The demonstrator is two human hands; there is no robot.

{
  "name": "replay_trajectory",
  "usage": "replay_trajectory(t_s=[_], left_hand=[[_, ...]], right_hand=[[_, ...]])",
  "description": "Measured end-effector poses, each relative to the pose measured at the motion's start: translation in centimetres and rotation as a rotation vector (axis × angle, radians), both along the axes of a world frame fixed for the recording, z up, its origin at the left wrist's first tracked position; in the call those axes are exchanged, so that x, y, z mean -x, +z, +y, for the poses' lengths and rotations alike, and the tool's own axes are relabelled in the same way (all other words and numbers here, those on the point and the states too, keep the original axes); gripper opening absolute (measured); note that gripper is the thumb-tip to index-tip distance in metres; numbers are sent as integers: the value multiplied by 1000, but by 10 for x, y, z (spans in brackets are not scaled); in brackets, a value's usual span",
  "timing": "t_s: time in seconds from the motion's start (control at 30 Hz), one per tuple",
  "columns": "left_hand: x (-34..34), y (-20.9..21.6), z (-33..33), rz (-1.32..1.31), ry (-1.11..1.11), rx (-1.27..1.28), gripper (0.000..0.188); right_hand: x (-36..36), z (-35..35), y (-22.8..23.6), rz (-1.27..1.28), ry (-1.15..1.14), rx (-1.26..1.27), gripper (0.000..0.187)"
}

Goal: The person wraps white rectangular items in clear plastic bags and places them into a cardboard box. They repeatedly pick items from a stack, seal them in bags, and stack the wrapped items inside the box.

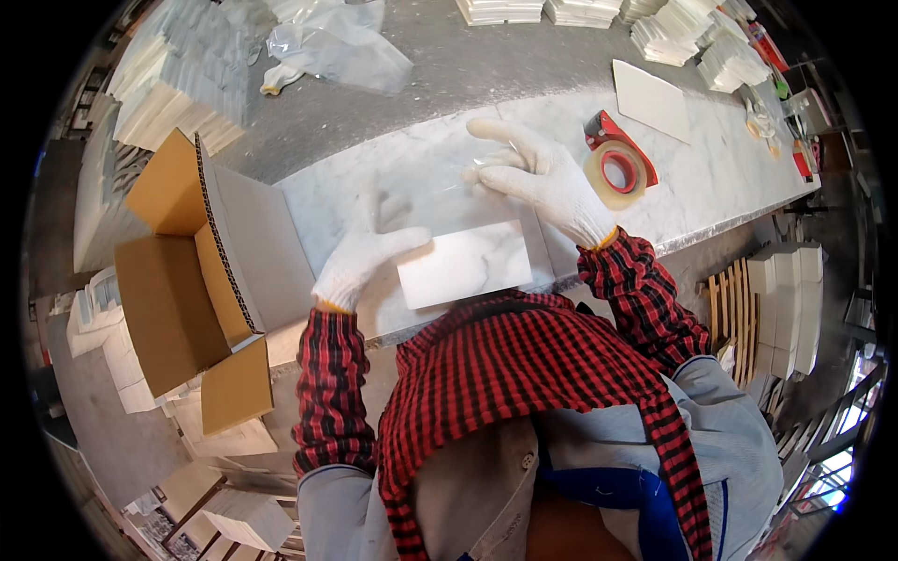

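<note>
A rectangular white marble tile [465, 265] with grey veining lies at the near edge of the worktop, close to my body. My left hand [360, 248], in a white knit glove, is open beside it; the thumb reaches the tile's upper left corner and the blurred fingers spread away from me. Beyond the tile's right end is my gloved right hand [543, 178], its index finger stretched out. Its thumb and other fingers close around a shiny scrap of clear film [470, 174], whose extent is hard to see. A red tape dispenser with a clear roll [617, 175] lies right of that hand.
An open cardboard box [253, 234] stands left of my left hand, flaps spread. A flat white tile [652, 101] lies at the back right. Stacked tiles [182, 79] and crumpled clear plastic [341, 42] occupy the far left. More stacks [505, 9] line the far side.
</note>
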State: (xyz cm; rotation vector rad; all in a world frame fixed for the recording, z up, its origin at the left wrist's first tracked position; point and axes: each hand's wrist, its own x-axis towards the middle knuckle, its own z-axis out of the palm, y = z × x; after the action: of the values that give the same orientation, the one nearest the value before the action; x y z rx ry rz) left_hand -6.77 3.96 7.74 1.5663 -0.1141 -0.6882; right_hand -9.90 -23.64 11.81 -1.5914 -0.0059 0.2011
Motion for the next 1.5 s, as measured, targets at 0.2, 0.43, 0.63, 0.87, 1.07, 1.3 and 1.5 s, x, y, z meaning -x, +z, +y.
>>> replay_trajectory(t_s=[0.2,0.43,0.63,0.87,1.07,1.3,1.5], left_hand=[[18,38,9,-117,64,-42,76],[98,54,39,-683,-227,-410,39],[78,71,28,-664,-86,-319,37],[52,26,-19,-1218,-540,-699,64],[51,16,-21,-1414,-491,-626,70],[64,18,-10,-1304,-453,-690,88],[54,26,-8,-1211,-520,-690,91]], right_hand=[[54,0,17,-324,42,454,39],[105,-14,-28,-783,395,693,23],[103,-9,-21,-889,626,1006,14],[109,-1,4,-790,686,1095,14],[97,31,32,-703,46,870,37],[76,16,-31,-814,196,1009,58],[66,1,-21,-758,421,1040,62]])
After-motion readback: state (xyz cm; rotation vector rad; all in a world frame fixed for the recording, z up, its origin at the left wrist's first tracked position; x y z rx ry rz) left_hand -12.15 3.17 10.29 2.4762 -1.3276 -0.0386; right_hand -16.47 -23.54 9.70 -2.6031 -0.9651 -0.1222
